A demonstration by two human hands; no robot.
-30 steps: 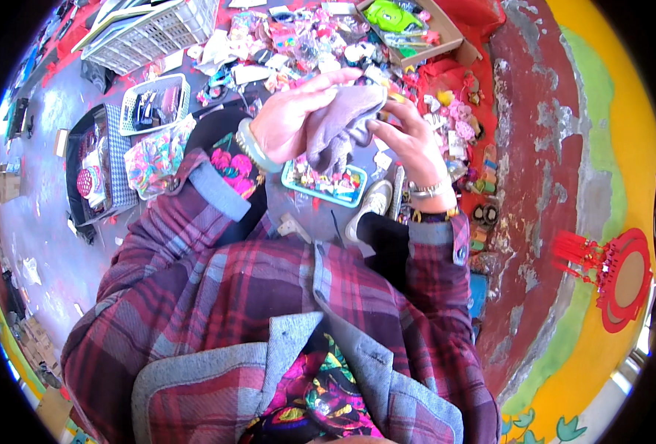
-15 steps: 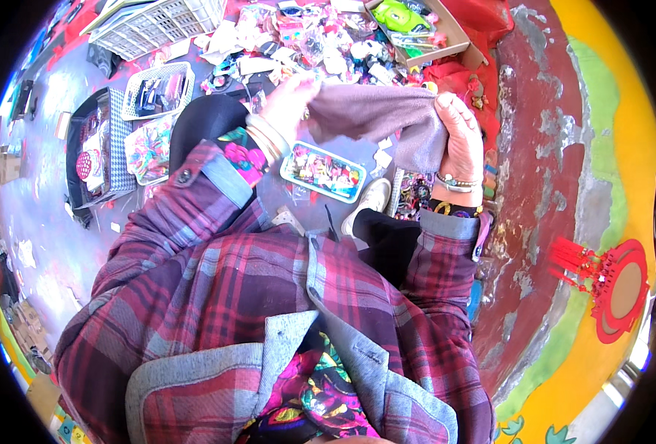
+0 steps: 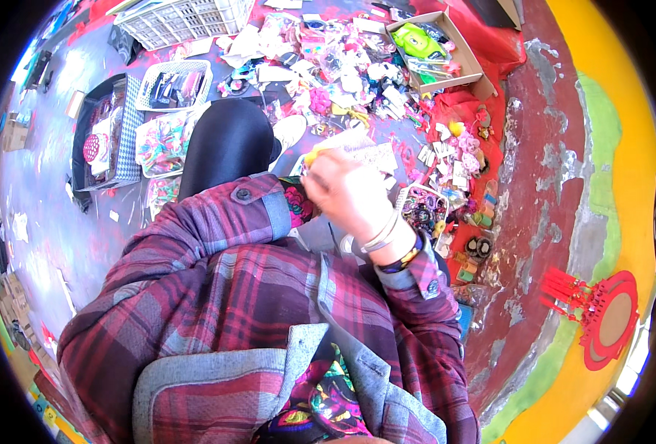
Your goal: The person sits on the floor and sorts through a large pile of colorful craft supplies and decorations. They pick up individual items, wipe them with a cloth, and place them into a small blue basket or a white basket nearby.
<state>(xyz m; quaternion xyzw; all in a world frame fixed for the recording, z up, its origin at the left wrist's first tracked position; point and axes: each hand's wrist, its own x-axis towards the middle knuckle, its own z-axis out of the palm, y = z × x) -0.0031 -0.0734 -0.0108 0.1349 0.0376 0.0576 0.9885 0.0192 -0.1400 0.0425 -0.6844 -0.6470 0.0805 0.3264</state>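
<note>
My right hand (image 3: 350,198) reaches across in front of me with its fingers bent and drawn together, somewhat blurred. A small yellow thing (image 3: 312,157) shows at its fingertips; I cannot make out what the fingers hold. White bangles (image 3: 384,232) circle that wrist. My left hand is mostly hidden behind the right one; only its plaid sleeve cuff (image 3: 272,209) and floral inner cuff (image 3: 298,204) show clearly. Just beyond the hands lies a white printed sheet or packet (image 3: 372,157). No mauve cloth is visible.
Small packaged trinkets (image 3: 343,66) spread ahead. A cardboard box (image 3: 470,72) holds a bright green item. On the left stand a white basket (image 3: 208,74), a black checked bin (image 3: 130,140) and a large crate (image 3: 187,29). A basket of hair ties (image 3: 425,207) is at right.
The mauve cloth stretched between my hands has gone from sight. My right hand has swung left to meet the left one, which is now mostly covered. The view has shifted slightly.
</note>
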